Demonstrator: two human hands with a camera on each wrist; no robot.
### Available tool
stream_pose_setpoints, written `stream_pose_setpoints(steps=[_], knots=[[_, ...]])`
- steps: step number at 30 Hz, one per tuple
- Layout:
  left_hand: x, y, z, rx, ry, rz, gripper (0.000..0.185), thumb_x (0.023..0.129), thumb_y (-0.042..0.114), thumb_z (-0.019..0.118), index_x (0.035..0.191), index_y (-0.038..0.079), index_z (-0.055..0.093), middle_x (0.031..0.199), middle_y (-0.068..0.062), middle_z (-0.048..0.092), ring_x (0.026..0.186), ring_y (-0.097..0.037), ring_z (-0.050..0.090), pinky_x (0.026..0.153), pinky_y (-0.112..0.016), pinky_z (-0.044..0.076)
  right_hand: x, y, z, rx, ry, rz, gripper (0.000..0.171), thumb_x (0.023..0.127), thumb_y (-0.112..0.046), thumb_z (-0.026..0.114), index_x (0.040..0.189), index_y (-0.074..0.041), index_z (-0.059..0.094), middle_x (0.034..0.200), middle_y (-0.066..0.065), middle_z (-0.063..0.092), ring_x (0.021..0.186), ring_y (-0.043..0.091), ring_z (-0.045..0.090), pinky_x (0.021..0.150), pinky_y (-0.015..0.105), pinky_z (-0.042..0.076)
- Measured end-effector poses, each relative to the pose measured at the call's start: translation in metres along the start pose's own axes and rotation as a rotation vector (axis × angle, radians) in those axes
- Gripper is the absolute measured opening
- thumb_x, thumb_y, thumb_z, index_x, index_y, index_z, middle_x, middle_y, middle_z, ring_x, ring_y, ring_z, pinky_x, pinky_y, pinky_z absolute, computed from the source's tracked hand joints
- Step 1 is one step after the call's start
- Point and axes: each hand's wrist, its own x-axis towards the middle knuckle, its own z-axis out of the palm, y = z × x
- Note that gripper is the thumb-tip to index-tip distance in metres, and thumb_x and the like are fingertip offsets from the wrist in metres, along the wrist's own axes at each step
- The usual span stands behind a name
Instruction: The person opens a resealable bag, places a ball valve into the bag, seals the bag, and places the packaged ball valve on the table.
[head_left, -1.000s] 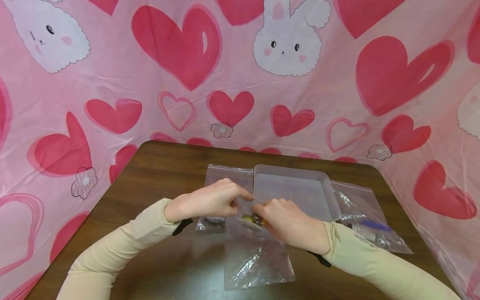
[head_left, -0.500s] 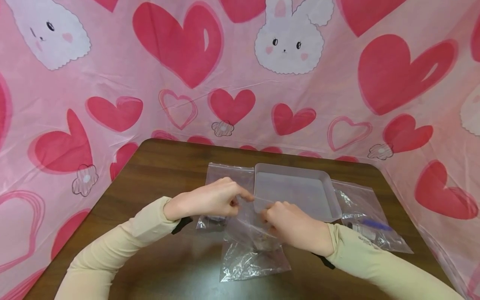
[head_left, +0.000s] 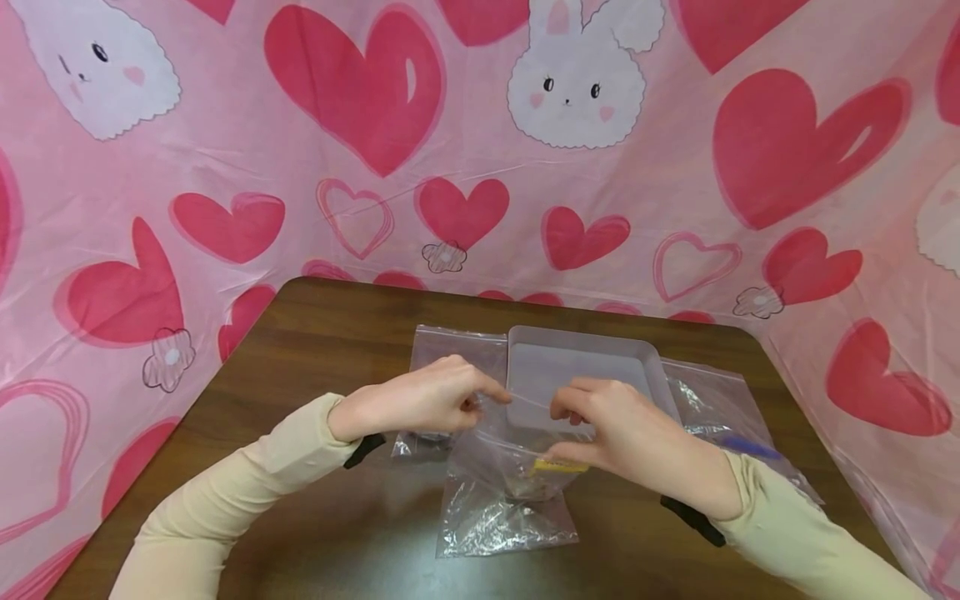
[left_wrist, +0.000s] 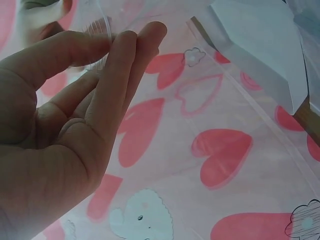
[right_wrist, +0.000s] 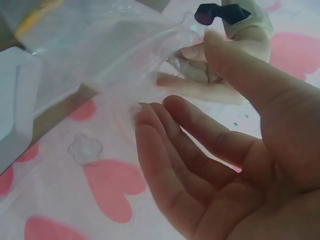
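A clear zip bag (head_left: 502, 521) hangs from my left hand (head_left: 431, 396), its lower end spread over the table front. My left thumb and fingers pinch the bag's top edge, as the left wrist view shows. Beside the bag mouth, my right hand (head_left: 630, 425) has its thumb apart from its loosely bent fingers (right_wrist: 155, 145), fingertips right at the plastic. A yellow strip (head_left: 558, 465) shows through the plastic just under the right thumb; the rest of that item is blurred by the film. The same yellow piece (right_wrist: 37, 17) appears at the top left in the right wrist view.
Behind the hands stands a shallow whitish tray (head_left: 585, 358). Another zip bag (head_left: 457, 343) lies left of it, partly behind my left hand. To its right is a zip bag (head_left: 705, 392) with a long blue item (head_left: 750, 447) inside. A heart-patterned cloth (head_left: 465, 108) surrounds the table (head_left: 337, 325).
My right hand has let go of the small yellow-and-dark item it held at the bag mouth, moved right and spread its thumb from its fingers. My left hand has stayed in place.
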Motion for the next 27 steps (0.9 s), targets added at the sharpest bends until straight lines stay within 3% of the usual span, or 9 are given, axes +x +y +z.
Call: stream_pose_setpoints(steps=[7,13,16,20,23,27], knots=[[0.0,-0.003,0.001,0.017,0.011,0.021,0.041,0.084,-0.006,0.059,0.12,0.008,0.072,0.062,0.01,0.039,0.051,0.0,0.022,0.052,-0.015,0.025,-0.013,0.003,-0.006,-0.017,-0.064,0.12,0.047,0.066,-0.023,0.092,0.089,-0.015,0.053,0.08,-0.009,0.056,0.066,-0.001,0.05,0.058,0.017,0.045],[-0.002,-0.005,0.002,-0.006,0.017,0.048,0.037,0.088,-0.004,0.059,0.121,0.007,0.071,0.067,0.004,0.057,0.052,-0.001,0.022,0.051,-0.015,0.026,-0.02,0.009,-0.004,-0.089,-0.113,0.173,0.04,0.07,-0.015,0.089,0.093,-0.014,0.056,0.086,-0.005,0.06,0.066,0.001,0.051,0.055,0.018,0.044],[-0.004,-0.007,0.001,-0.032,0.022,0.067,0.029,0.092,0.01,0.068,0.12,0.008,0.071,0.079,0.001,0.07,0.054,0.005,0.034,0.056,-0.012,0.037,-0.024,0.015,-0.002,-0.085,-0.095,0.147,0.03,0.074,-0.007,0.084,0.086,-0.016,0.059,0.08,-0.008,0.059,0.065,0.0,0.051,0.054,0.017,0.044],[-0.007,-0.009,0.001,-0.029,0.039,0.093,0.045,0.082,0.035,0.08,0.119,0.01,0.072,0.099,0.003,0.077,0.064,0.004,0.053,0.065,-0.011,0.047,-0.027,0.02,-0.003,-0.075,-0.052,0.114,0.029,0.077,0.001,0.079,0.078,-0.019,0.058,0.071,-0.014,0.054,0.063,-0.004,0.045,0.054,0.015,0.04],[-0.009,-0.01,0.001,-0.012,0.053,0.115,0.046,0.079,0.03,0.083,0.118,0.01,0.071,0.105,0.002,0.077,0.068,0.001,0.059,0.067,-0.012,0.049,-0.028,0.022,-0.005,-0.087,-0.037,0.127,0.03,0.077,-0.002,0.08,0.077,-0.022,0.057,0.071,-0.016,0.052,0.063,-0.004,0.043,0.053,0.015,0.038],[-0.012,-0.012,-0.001,-0.006,0.096,0.169,0.03,0.085,0.011,0.077,0.114,0.009,0.072,0.106,-0.001,0.076,0.074,0.0,0.064,0.071,-0.015,0.053,-0.03,0.022,-0.009,-0.096,-0.004,0.125,0.03,0.076,-0.005,0.082,0.079,-0.023,0.058,0.074,-0.017,0.053,0.064,-0.004,0.046,0.053,0.017,0.04]])
